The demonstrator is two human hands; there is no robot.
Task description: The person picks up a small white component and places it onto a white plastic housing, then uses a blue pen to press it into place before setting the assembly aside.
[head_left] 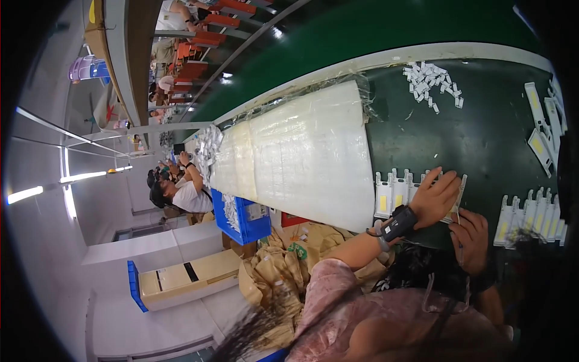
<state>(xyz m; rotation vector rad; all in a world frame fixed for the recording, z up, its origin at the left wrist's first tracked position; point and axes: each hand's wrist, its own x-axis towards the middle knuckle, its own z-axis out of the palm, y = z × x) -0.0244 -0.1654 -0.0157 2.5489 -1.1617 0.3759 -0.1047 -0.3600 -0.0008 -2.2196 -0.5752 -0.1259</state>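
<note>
On the dark worktop (422,145) stands a row of white plates with yellow rectangles (398,196). My left hand (435,196), with a black device (400,223) strapped at its wrist, bends its fingers over the right end of this row, closed on a white plate (461,190). Close by on the right, my right hand (471,238) is closed, thumb and finger pinched at the plate's lower edge. Something thin and pale runs along those fingers; I cannot make out what it is. The left palm hides part of the row.
Small white pieces (429,83) lie heaped at the back. More plates (531,217) stand at the right, with loose ones (540,133) behind. White sheeting (301,145) covers the bench leftward. A blue crate (244,218), brown paper (283,265) and a co-worker (187,196) are beyond.
</note>
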